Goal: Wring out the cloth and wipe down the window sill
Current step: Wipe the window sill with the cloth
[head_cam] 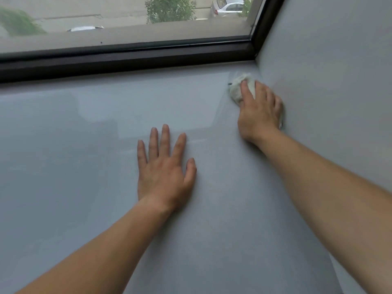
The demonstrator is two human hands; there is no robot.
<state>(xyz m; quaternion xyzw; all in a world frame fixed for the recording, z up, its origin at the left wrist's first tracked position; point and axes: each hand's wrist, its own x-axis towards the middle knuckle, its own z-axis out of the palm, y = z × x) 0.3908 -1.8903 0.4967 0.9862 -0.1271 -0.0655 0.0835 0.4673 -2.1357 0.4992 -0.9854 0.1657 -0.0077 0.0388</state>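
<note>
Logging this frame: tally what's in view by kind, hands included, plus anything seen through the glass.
hands: 2, the left hand flat on the sill and the right hand pressing the cloth
cloth: 1
window sill: 1
window frame: 1
cars outside: 2
total: 7

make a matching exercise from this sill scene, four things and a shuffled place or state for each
1 left hand
2 right hand
3 cloth
4 window frame

A dark, along the far edge of the sill
B bunched in the far right corner
C flat on the sill, fingers spread
D pressing on the cloth

Pairs: 1-C, 2-D, 3-B, 4-A
</note>
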